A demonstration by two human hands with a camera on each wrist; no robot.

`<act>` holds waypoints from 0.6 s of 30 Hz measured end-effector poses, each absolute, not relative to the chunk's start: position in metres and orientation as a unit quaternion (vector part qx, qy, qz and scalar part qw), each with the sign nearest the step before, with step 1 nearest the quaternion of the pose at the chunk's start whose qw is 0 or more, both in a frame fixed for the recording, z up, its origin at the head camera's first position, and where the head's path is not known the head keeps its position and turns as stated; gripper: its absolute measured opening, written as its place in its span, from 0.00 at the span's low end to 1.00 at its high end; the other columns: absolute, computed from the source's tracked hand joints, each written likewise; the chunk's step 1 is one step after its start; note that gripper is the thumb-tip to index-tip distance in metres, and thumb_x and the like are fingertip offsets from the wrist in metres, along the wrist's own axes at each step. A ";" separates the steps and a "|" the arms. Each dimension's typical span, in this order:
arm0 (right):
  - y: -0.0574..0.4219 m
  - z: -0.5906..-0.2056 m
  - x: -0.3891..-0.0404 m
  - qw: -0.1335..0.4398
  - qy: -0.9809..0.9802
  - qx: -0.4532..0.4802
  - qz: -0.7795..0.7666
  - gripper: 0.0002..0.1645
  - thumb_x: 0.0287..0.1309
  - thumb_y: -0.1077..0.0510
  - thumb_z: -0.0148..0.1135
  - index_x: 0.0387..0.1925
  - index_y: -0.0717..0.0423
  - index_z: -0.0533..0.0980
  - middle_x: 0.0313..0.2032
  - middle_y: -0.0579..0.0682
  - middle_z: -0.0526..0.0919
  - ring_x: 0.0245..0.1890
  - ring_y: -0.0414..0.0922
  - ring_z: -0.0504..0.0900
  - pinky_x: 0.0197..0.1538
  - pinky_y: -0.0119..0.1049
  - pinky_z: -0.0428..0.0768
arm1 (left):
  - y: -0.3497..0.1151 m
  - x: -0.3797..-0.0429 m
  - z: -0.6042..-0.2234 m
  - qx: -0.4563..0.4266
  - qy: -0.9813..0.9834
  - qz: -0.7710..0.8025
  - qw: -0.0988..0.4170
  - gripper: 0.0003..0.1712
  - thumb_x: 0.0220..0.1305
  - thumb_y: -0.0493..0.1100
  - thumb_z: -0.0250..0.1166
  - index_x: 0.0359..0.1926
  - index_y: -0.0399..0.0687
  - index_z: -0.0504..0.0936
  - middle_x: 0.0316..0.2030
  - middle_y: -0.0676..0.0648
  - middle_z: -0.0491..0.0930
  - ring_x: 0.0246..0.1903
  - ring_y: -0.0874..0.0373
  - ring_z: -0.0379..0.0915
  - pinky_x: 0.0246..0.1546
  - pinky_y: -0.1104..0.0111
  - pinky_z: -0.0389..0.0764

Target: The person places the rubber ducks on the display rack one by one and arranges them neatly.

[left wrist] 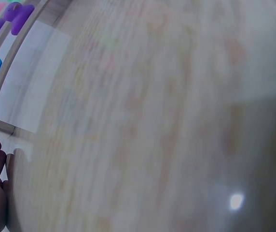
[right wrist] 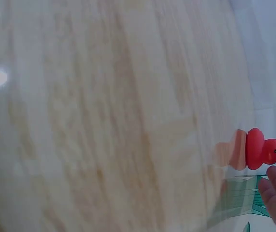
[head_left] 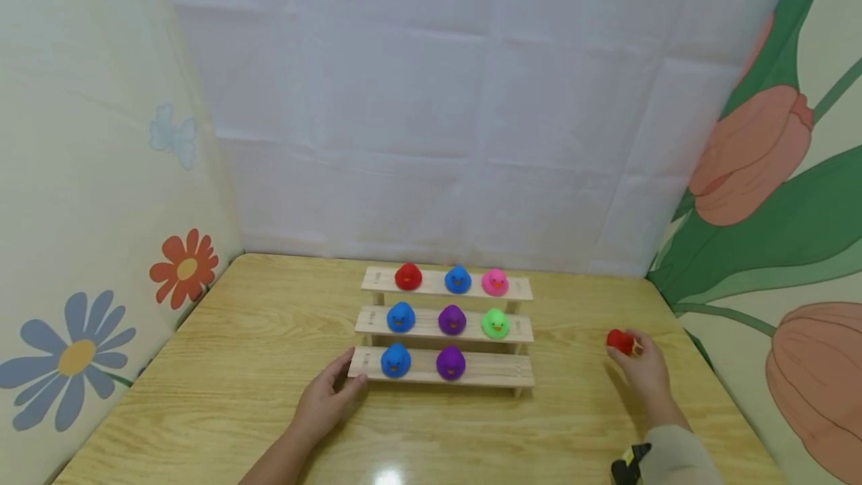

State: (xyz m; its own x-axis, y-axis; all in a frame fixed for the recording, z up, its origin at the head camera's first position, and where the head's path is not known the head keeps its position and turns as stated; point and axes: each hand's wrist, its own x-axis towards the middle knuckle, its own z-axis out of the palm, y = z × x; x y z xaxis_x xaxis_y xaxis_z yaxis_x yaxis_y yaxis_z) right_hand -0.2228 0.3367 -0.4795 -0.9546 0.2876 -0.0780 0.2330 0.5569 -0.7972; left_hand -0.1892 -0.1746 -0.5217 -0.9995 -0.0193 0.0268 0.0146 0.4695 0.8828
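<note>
A three-tier wooden display rack (head_left: 491, 374) stands on the table with several rubber ducks on its steps. My left hand (head_left: 326, 403) holds the left end of the lowest step, thumb at the front edge. Nearest to it sits a blue duck (head_left: 395, 361), then a purple duck (head_left: 450, 364). Off to the right, a red rubber duck (right wrist: 256, 150) stands upright on the table. My right hand (head_left: 648, 374) is around this duck, thumb on one side and fingers on the other. In the right wrist view the fingers (right wrist: 275, 181) look spread beside it, not closed.
The middle step carries blue (head_left: 400, 317), purple (head_left: 452, 319) and green (head_left: 495, 323) ducks. On the top step are red (head_left: 408, 277), blue (head_left: 458, 280) and pink (head_left: 494, 283) ducks. A white cloth (head_left: 404, 133) hangs behind the wooden table (head_left: 256, 335), with flower-printed panels at both sides.
</note>
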 end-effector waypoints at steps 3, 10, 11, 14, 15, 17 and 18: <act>0.338 -0.481 -0.224 0.029 -0.880 -0.147 0.451 0.41 0.65 0.56 0.59 0.70 0.70 0.53 0.70 0.77 0.52 0.69 0.72 0.55 0.70 0.63 0.60 | -0.174 -0.189 -0.522 0.002 -0.857 -0.514 0.018 0.38 0.67 0.50 0.63 0.72 0.40 0.63 0.67 0.35 0.69 0.69 0.40 0.63 0.70 0.47 0.62; 0.340 -0.484 -0.225 0.022 -0.873 -0.142 0.465 0.42 0.65 0.57 0.58 0.71 0.70 0.50 0.70 0.76 0.51 0.68 0.70 0.57 0.68 0.60 0.66 | -0.174 -0.189 -0.523 0.005 -0.856 -0.517 0.017 0.37 0.67 0.51 0.63 0.72 0.41 0.63 0.67 0.36 0.70 0.69 0.41 0.63 0.70 0.48 0.64; 0.340 -0.484 -0.226 0.024 -0.874 -0.142 0.465 0.42 0.65 0.57 0.58 0.71 0.70 0.50 0.70 0.75 0.52 0.68 0.70 0.59 0.68 0.59 0.67 | -0.174 -0.189 -0.523 0.005 -0.856 -0.517 0.017 0.37 0.68 0.51 0.63 0.72 0.41 0.63 0.66 0.36 0.70 0.69 0.41 0.63 0.70 0.48 0.63; 0.339 -0.485 -0.227 0.027 -0.876 -0.141 0.461 0.41 0.66 0.57 0.58 0.71 0.71 0.51 0.69 0.75 0.55 0.66 0.69 0.63 0.64 0.53 0.73 | -0.174 -0.189 -0.523 0.005 -0.855 -0.518 0.019 0.37 0.67 0.51 0.63 0.72 0.41 0.63 0.66 0.36 0.70 0.68 0.41 0.64 0.69 0.48 0.64; 0.338 -0.485 -0.227 0.028 -0.877 -0.141 0.459 0.41 0.66 0.57 0.58 0.71 0.71 0.52 0.68 0.74 0.56 0.65 0.68 0.64 0.62 0.50 0.75 | -0.174 -0.190 -0.523 0.005 -0.856 -0.517 0.020 0.37 0.67 0.51 0.63 0.72 0.41 0.63 0.66 0.36 0.70 0.68 0.41 0.64 0.69 0.48 0.64; 0.337 -0.485 -0.227 0.030 -0.878 -0.140 0.456 0.40 0.66 0.58 0.59 0.70 0.71 0.53 0.67 0.74 0.58 0.63 0.68 0.66 0.57 0.45 0.76 | -0.174 -0.190 -0.523 0.006 -0.856 -0.516 0.021 0.37 0.67 0.51 0.63 0.72 0.41 0.64 0.66 0.36 0.71 0.68 0.41 0.65 0.69 0.48 0.64; 0.336 -0.485 -0.228 0.031 -0.880 -0.139 0.454 0.40 0.66 0.58 0.59 0.70 0.71 0.54 0.66 0.74 0.59 0.63 0.68 0.67 0.56 0.44 0.77 | -0.174 -0.190 -0.523 0.006 -0.856 -0.516 0.022 0.37 0.67 0.51 0.63 0.71 0.41 0.64 0.65 0.36 0.72 0.68 0.41 0.65 0.69 0.48 0.65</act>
State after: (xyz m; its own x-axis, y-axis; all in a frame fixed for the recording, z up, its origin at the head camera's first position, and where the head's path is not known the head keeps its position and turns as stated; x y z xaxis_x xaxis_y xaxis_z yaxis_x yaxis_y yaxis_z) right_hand -0.2278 0.3359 -0.4853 -0.9596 0.2723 -0.0708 0.2156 0.5501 -0.8068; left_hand -0.1896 -0.1740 -0.5233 -0.9990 -0.0328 0.0309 0.0120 0.4678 0.8838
